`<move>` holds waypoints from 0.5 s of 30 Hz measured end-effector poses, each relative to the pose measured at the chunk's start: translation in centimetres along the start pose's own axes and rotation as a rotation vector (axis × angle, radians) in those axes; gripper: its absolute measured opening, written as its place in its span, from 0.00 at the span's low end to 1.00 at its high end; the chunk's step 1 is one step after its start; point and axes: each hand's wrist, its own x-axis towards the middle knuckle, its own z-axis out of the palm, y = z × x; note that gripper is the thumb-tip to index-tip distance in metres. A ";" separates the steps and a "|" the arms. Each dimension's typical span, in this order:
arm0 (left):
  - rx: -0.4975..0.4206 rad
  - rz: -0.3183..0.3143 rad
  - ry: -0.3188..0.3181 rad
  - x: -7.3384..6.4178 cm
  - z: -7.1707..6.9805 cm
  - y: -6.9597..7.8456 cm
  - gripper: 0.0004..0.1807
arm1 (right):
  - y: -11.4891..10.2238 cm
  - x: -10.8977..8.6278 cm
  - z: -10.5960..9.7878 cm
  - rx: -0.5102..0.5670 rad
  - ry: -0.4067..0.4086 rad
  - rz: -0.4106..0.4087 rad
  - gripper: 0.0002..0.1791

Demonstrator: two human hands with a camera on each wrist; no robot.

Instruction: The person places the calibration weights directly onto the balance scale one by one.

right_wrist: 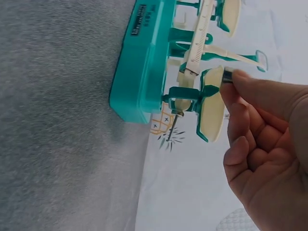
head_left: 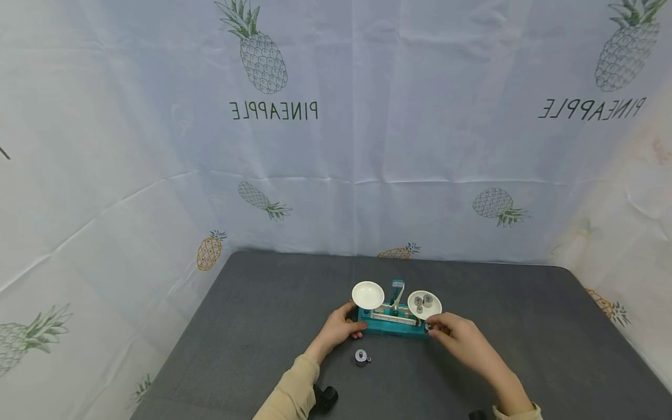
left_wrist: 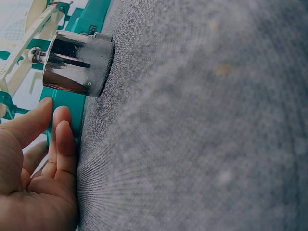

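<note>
A teal balance scale (head_left: 396,329) with two cream pans stands on the table. My left hand (head_left: 338,326) grips the left end of its base, thumb at the front; the left wrist view shows these fingers (left_wrist: 65,144) against the teal plastic. The left pan (head_left: 368,295) is bare, while the right pan (head_left: 433,311) carries three metal weights (head_left: 427,300). Between thumb and forefinger, my right hand (head_left: 461,338) pinches a small metal weight (right_wrist: 227,75). In the right wrist view it overlaps the right pan's rim (right_wrist: 211,115); its other fingers are curled.
A large shiny cylindrical weight (left_wrist: 77,62) with a knob stands on the grey table (head_left: 252,350) in front of the scale, a tiny one beside it. Black devices (head_left: 326,399) sit at the sleeves. A pineapple-print cloth (head_left: 378,146) hangs behind the table.
</note>
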 end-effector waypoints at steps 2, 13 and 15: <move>-0.002 -0.012 -0.001 0.0 0.0 0.1 0.33 | -0.1 0.3 0.0 -0.006 0.042 0.010 0.10; -0.013 -0.012 -0.007 0.0 -0.1 0.1 0.32 | -0.3 2.0 0.1 -0.073 0.125 0.089 0.11; -0.012 -0.013 -0.007 0.0 -0.1 0.1 0.32 | -0.3 2.3 0.1 -0.083 0.129 0.107 0.11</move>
